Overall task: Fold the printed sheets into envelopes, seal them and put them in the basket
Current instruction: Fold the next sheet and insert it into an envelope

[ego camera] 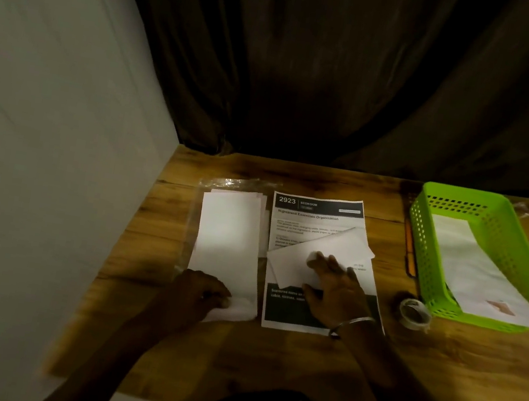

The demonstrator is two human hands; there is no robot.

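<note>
Early stage, I'd judge. The basket [420, 246], well right of your right hand [335, 291], holds at least one finished envelope [474, 268]. Your right hand lies flat with fingers spread, pressing a loose envelope [321, 247] onto the printed sheet [317, 208], which isn't folded yet. Your left hand [200, 290] is curled on the near end of the envelope stack [230, 229]; can't tell if it's pinching. The tape roll [414, 313] sits just right of your right wrist.
</note>
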